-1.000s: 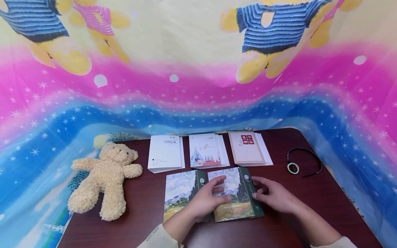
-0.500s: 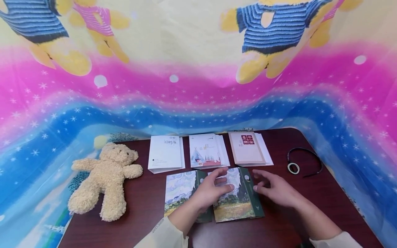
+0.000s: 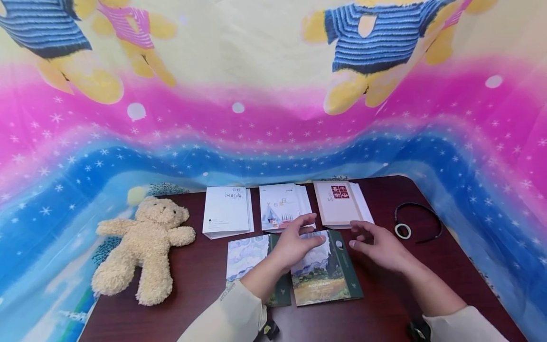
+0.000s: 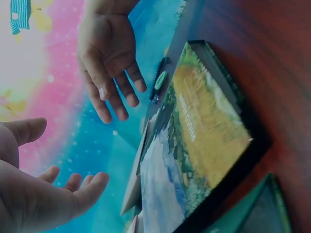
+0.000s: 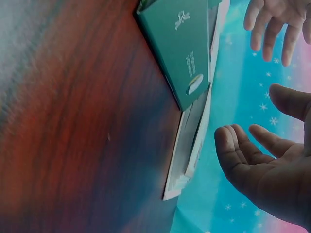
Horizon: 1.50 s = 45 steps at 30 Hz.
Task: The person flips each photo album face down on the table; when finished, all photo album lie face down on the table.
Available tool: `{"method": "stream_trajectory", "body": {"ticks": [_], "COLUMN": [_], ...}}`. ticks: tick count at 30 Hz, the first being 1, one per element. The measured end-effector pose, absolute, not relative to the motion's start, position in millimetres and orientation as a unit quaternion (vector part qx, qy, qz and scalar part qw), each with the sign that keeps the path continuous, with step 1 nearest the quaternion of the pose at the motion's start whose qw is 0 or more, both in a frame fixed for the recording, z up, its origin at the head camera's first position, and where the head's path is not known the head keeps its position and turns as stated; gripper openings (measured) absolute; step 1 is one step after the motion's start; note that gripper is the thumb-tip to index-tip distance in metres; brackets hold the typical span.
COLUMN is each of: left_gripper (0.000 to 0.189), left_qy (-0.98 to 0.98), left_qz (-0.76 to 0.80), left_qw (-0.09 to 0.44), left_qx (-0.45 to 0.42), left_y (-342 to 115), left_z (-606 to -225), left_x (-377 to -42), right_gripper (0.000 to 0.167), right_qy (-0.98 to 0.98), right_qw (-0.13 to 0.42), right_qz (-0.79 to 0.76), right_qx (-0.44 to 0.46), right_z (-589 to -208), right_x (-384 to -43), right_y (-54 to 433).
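Two photo albums with a painted landscape cover and dark green spine lie side by side at the front of the table. My left hand (image 3: pixel 295 243) hovers over the gap between the left album (image 3: pixel 245 256) and the right album (image 3: pixel 320 280), fingers loosely bent and holding nothing. To the right of the right album's green spine (image 4: pixel 257 141) is my right hand (image 3: pixel 380 244), raised with relaxed fingers and nothing in it. Both wrist views show the palms facing each other, apart from the albums. The green spine (image 5: pixel 180 48) with its oval window faces the right hand.
Behind stand a white album (image 3: pixel 226 211), a tent-print album (image 3: pixel 278 213) and a beige album with red characters (image 3: pixel 342 209). A teddy bear (image 3: pixel 147 247) lies at the left. A black cord with a pale ring (image 3: pixel 402 231) lies at the right. A printed curtain (image 3: pixel 256 118) backs the table.
Both hands have risen and moved away from the person, up off the right album. The left hand has left its cover. The albums stay in place.
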<state>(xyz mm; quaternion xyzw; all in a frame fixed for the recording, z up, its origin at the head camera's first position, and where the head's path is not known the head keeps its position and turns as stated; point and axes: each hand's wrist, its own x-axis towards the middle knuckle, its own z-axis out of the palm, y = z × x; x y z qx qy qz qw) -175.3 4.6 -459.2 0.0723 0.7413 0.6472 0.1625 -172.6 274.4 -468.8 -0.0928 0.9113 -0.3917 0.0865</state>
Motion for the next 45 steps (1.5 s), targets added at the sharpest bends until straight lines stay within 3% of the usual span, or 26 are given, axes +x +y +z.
{"method": "stream_trajectory", "body": {"ticks": [13,30,45], "left_gripper": [0.066,0.069,0.076], "left_qy": [0.747,0.726,0.723], "left_qz": [0.649,0.671,0.672], "left_qw": [0.134,0.149,0.159], "left_qx": [0.058,0.01,-0.012], "left_y": [15,35,56], "left_z": [-459,-469,-481], "left_x": [-204,-236,-241], "right_gripper": [0.064,0.072,0.078], "right_qy": [0.907,0.9,0.905], "right_qw": [0.065,0.086,0.093], "right_qz": [-0.408,-0.424,-0.415], "right_qx": [-0.081,-0.051,-0.029], "right_z": [-465,-469,-491], "right_x": [-199,-241,-258], "right_y": [279,288,302]}}
